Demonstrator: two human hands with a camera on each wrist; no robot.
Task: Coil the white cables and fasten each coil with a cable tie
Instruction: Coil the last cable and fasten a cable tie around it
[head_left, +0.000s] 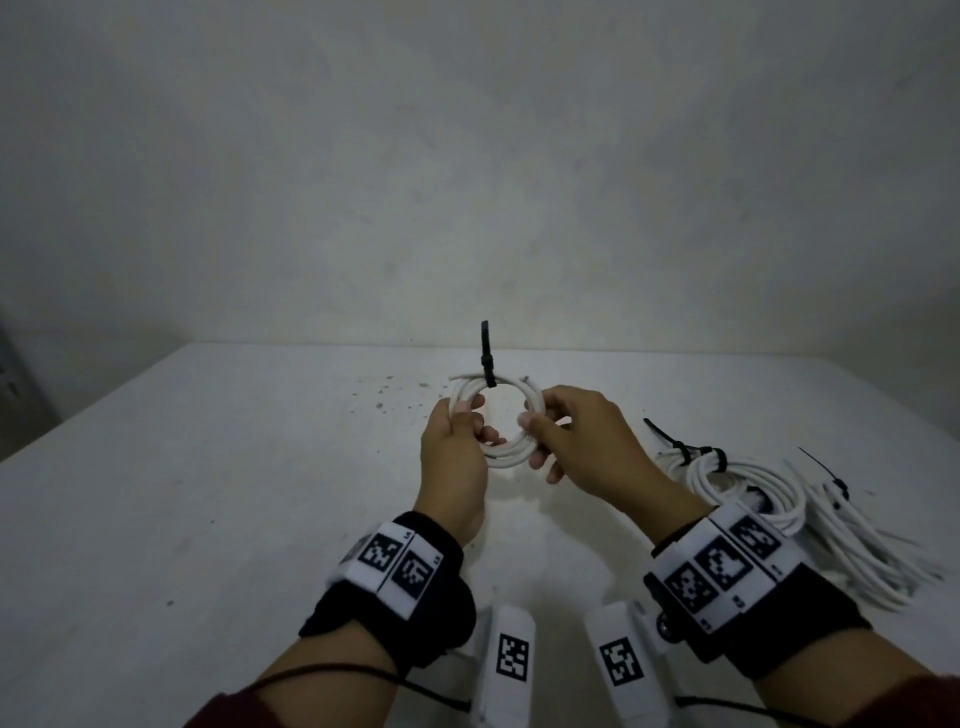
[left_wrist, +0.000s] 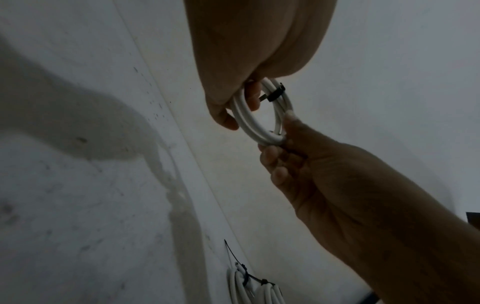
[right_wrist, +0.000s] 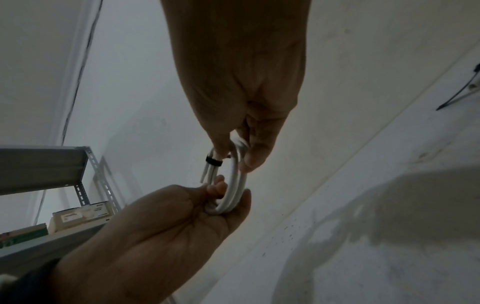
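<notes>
A small coil of white cable (head_left: 506, 456) hangs in the air above the white table (head_left: 208, 467), held between both hands. My left hand (head_left: 465, 415) grips its left side, fingers curled through the ring. My right hand (head_left: 537, 421) pinches its right side. A black cable tie (head_left: 487, 364) wraps the far top of the coil, its tail sticking straight up. The left wrist view shows the coil (left_wrist: 259, 135) with the tie (left_wrist: 275, 93) around it. In the right wrist view the tie (right_wrist: 214, 161) binds the coil (right_wrist: 237, 185) near a loose cable end.
Two other white cable coils (head_left: 743, 483) (head_left: 857, 535) with black ties lie on the table at the right, close to my right wrist. A plain wall stands behind the table. A metal shelf (right_wrist: 52, 164) with boxes shows to the left.
</notes>
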